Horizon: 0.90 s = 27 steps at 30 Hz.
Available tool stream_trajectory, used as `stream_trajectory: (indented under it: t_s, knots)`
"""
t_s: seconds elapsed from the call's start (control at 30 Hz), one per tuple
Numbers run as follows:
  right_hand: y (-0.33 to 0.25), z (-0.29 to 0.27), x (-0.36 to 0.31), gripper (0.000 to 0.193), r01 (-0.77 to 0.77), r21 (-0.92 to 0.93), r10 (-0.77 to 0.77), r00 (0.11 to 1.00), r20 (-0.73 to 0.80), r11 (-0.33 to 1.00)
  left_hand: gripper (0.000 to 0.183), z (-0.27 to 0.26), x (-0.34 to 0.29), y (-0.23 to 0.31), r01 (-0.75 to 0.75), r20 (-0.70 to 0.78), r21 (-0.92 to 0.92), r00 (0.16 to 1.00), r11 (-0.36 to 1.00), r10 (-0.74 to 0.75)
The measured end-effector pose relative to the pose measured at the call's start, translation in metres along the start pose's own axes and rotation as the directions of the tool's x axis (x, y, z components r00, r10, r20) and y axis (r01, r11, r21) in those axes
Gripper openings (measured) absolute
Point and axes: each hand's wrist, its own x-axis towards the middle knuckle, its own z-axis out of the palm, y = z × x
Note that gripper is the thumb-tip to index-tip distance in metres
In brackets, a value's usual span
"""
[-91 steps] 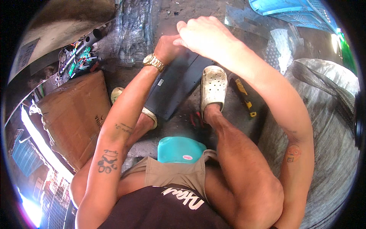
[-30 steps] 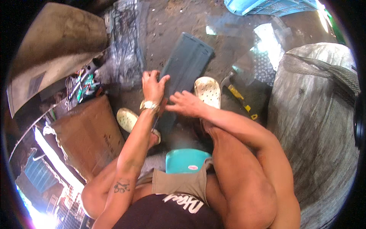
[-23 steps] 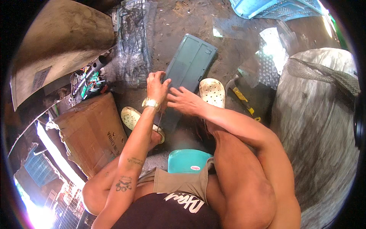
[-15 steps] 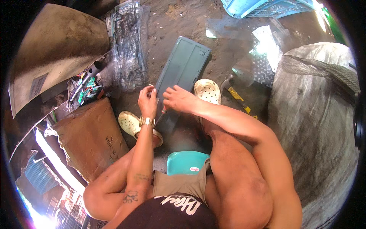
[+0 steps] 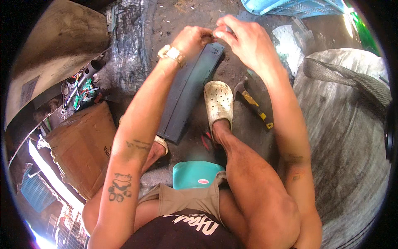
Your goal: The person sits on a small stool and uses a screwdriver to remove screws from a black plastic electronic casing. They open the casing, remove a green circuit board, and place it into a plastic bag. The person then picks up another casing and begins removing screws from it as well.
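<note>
- The dark grey panel point(image 5: 188, 89) was a long, flat, narrow slab with a ridged far end, lying on the dirt floor point(image 5: 182, 16) between my feet.
- My left hand point(image 5: 191, 39) and right hand point(image 5: 244, 39) met above its far end; the fingers of both were pinched together on a small piece I could not make out.
- Just right of the panel was my white clog point(image 5: 219, 101), and beyond that lay a hammer point(image 5: 253, 101) with a yellow handle.
- A cardboard box point(image 5: 81, 147) sat to my left, its contents not visible; a big grey sack point(image 5: 348, 137) stood at my right, and a blue crate point(image 5: 290, 6) lay far ahead.
- The panel's long axis ran from near my stool point(image 5: 195, 178) away and slightly rightward.
</note>
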Motion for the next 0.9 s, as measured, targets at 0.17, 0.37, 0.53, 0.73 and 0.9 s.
stream_trajectory:
  t_s: [0.17, 0.37, 0.53, 0.73, 0.9]
  knots:
    - [-0.001, 0.008, 0.018, 0.018, 0.068, -0.059, -0.065, 0.997, 0.051, 0.996, 0.026, -0.002, 0.006, -0.011, 0.067, 0.088, -0.063, 0.994, 0.996, -0.061]
    - [0.0, 0.013, 0.02, 0.015, 0.074, -0.071, -0.066, 0.992, 0.112, 0.995, 0.024, 0.008, 0.004, -0.016, 0.106, 0.076, -0.081, 0.992, 0.991, -0.1]
    - [0.005, 0.018, 0.02, 0.015, 0.095, -0.115, -0.085, 0.992, 0.09, 0.989, 0.023, 0.013, 0.004, -0.022, 0.096, 0.05, -0.107, 0.995, 0.99, -0.091]
    - [0.006, 0.022, 0.022, 0.016, 0.089, -0.115, -0.077, 0.992, 0.098, 0.989, 0.021, 0.013, 0.004, -0.024, 0.085, 0.051, -0.081, 0.995, 0.993, -0.081]
    - [0.002, 0.027, 0.024, 0.016, 0.076, -0.146, -0.057, 0.99, 0.129, 0.986, 0.016, 0.015, 0.001, -0.027, 0.039, 0.019, 0.03, 0.999, 0.999, -0.04]
